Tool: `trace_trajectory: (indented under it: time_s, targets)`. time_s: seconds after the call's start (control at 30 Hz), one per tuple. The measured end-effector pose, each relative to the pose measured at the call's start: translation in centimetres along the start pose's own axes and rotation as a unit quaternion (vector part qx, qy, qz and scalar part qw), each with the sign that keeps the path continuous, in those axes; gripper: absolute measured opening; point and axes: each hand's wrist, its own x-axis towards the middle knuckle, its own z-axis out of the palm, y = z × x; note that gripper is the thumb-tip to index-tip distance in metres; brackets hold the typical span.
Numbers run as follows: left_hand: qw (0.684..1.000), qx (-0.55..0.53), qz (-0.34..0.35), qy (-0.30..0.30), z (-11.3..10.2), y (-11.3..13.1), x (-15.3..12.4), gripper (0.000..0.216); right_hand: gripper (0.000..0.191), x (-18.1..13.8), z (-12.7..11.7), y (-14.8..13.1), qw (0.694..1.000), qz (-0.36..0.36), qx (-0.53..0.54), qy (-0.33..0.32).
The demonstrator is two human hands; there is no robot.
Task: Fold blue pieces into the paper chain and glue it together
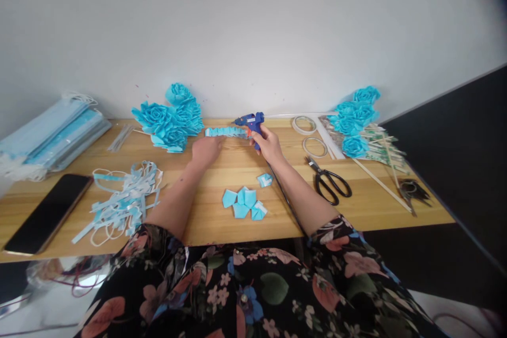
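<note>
My right hand is wrapped around the handle of a blue glue gun. The gun's nozzle points left, over a pleated light-blue strip that lies across the back of the table. At the near edge of this strip is my left hand, fingers pressed together against it; the fingertips are partly hidden. Closer to me lie several folded blue petal pieces, with one separate folded piece a little behind them. The glue gun's black cord runs under my right forearm.
Blue paper-like roses stand behind my left hand, and more roses lie at right among sticks. Face masks, cut scraps and a phone are at left. Scissors, tape rolls and pliers lie right.
</note>
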Motion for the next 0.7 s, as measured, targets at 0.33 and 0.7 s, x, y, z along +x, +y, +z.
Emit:
trace_trajectory:
  time_s: [0.33,0.7]
  targets:
    - [1.0,-0.017,-0.004,0.008,0.0,0.0,-0.2,0.046,0.029,0.0,-0.5,-0.7,1.0,0.015,-0.01,0.023]
    - [0.999,-0.027,0.007,0.02,0.0,2.0,-0.5,0.047,0.025,-0.1,-0.4,-0.8,1.0,0.017,-0.013,0.02]
